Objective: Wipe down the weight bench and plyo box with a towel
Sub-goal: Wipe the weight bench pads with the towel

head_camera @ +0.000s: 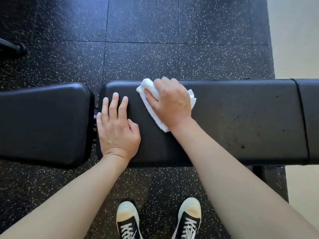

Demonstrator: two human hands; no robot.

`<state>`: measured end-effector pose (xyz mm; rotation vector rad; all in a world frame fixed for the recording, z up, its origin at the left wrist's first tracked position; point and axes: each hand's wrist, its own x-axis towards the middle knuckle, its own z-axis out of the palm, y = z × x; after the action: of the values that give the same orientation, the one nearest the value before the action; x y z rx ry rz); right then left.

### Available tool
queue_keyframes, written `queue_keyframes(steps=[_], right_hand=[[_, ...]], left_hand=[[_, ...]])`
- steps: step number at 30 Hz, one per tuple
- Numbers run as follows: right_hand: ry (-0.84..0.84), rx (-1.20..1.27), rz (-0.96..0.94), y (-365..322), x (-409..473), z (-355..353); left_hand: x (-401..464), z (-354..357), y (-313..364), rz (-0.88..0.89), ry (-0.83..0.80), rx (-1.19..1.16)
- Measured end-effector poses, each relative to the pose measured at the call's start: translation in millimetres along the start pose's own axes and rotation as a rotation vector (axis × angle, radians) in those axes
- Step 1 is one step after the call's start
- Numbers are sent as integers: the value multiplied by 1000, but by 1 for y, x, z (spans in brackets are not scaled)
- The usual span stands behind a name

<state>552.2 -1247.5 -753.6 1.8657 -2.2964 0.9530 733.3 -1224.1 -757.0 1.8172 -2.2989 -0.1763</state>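
A black padded weight bench (241, 121) runs left to right across the view, with a separate seat pad (43, 123) at its left. My right hand (170, 102) grips a folded white towel (150, 94) and presses it on the long pad near the far edge. My left hand (115, 128) rests flat on the pad's left end, fingers straight. Specks of dirt dot the pad to the right of the towel. No plyo box is in view.
Black rubber floor tiles with white flecks (141, 40) surround the bench. My two black-and-white sneakers (127, 219) stand just in front of it. A dark piece of equipment (12, 47) shows at the left edge, and a pale floor (296, 37) lies at the right.
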Motion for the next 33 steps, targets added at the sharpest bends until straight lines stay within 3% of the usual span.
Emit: queue_keyframes(steps=[8,12,17,21,25,33], right_hand=[[-127,46,-153,17,-115,-69],[-114,40,-194,29,-97,-68],[-11,6,34,25,-56,-45],[-27,20,109,18,-51,-39],[-64,37,76,16,-69,-41],[16,-11,-46,22,-60,-27]], left_hand=[[-1,-5,0,-6,-35,0],[-1,-5,2,-9,-20,-21],[-6,0,2,-18,-15,-62],[-3,0,-5,5,-15,-81],[-9,3,-7,3,4,-108],[-3,5,-12,76,40,-139]])
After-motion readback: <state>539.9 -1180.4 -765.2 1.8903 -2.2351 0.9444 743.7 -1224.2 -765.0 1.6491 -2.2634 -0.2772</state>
